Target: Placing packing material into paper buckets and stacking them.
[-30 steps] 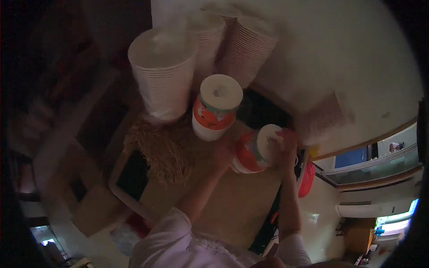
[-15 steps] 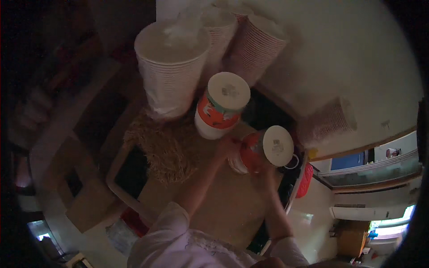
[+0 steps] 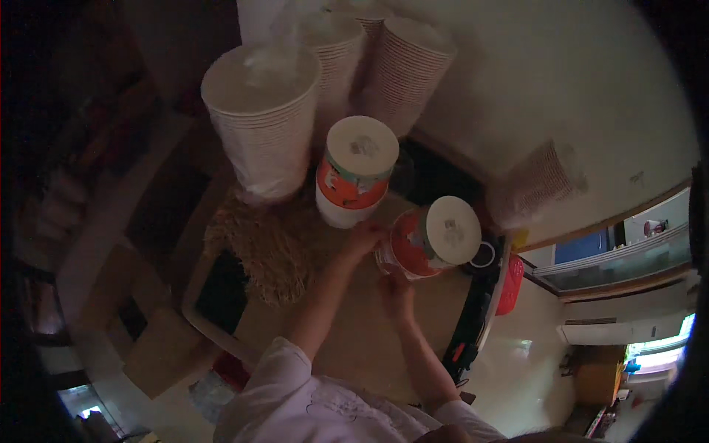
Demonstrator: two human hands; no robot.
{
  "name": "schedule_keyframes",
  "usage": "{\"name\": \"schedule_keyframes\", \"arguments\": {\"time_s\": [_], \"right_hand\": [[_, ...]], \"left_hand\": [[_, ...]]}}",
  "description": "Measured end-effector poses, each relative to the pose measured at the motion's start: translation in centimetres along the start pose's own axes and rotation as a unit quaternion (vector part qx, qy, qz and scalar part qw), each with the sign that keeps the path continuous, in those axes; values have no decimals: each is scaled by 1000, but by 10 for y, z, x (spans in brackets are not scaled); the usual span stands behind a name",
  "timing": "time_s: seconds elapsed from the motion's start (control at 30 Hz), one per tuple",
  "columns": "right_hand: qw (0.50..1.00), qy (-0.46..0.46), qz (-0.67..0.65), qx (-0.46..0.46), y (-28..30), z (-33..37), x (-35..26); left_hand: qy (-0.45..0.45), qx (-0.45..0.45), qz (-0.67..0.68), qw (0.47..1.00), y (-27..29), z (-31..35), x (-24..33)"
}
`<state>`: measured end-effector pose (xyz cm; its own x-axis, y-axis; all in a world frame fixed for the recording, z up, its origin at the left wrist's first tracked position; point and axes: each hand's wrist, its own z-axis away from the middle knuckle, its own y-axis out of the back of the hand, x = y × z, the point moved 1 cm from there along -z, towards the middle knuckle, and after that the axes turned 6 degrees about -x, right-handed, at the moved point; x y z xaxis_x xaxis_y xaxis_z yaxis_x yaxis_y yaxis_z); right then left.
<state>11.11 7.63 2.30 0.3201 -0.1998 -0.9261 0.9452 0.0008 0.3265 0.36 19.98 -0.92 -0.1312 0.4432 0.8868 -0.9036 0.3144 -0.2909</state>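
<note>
A printed paper tub [image 3: 415, 241] in red and white lies tilted in front of me, its pale round end [image 3: 453, 230] facing up and to the right. My left hand [image 3: 363, 240] is closed at the tub's far left rim. Below it, my right hand [image 3: 397, 292] has its fingers bent against the near edge of the same tub; its fingertips are partly hidden. Just beyond my left hand stands a second printed paper tub [image 3: 353, 188], with green, red and white bands and a pale round top.
Tall plastic-wrapped stacks of white paper tubs [image 3: 262, 129] rise at the back. Another wrapped stack [image 3: 538, 184] leans by the wall at right. Shredded brown fibre [image 3: 262, 258] lies left of my arm on the brown board [image 3: 332, 332]. A red plastic item [image 3: 509, 286] sits beyond the right edge.
My right hand has shifted left and down to the tub's near left rim. The held tub has tilted so more of its printed side shows. The view has shifted slightly.
</note>
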Motion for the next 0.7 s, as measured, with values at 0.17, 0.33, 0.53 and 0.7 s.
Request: {"name": "schedule_keyframes", "arguments": {"time_s": [0.17, 0.33, 0.53, 0.7], "right_hand": [[991, 54, 114, 50, 3, -20, 18], [970, 137, 190, 70, -2, -35, 14], [975, 122, 157, 102, -8, -33, -5], [969, 132, 187, 91, -6, -43, 5]], "left_hand": [[-18, -92, 96, 991, 0, -9, -18], [-5, -62, 79, 995, -4, -3, -8], [-10, -18, -11, 1000, 2, -5, -10], [0, -32, -4, 999, -5, 9, 6]]}}
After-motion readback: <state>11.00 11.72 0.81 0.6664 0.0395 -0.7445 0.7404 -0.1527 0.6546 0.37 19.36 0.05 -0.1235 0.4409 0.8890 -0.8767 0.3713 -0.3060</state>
